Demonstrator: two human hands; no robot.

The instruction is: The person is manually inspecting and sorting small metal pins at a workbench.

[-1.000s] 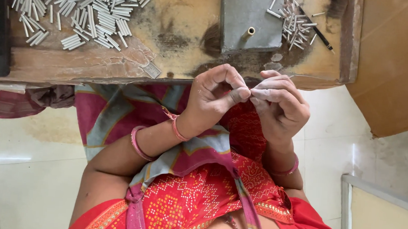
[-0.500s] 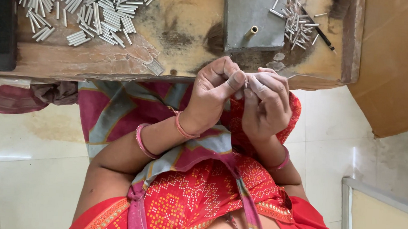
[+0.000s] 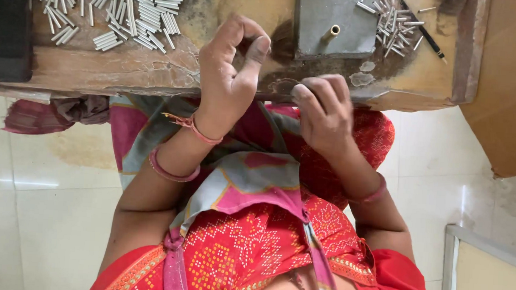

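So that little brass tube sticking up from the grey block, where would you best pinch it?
Probably at its free upper end, coming from above. The brass tube stands out of the grey metal block, so only that end is exposed, and its slim round shape suits a thumb and forefinger pinch. The left hand is a little nearer than the right hand.

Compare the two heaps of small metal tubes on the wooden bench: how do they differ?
The left heap is far larger and spreads wide over bare wood; the right heap is small and bunched beside the grey block. A dark pencil-like stick lies by the right heap, none by the left. Both hold short silvery tubes lying flat.
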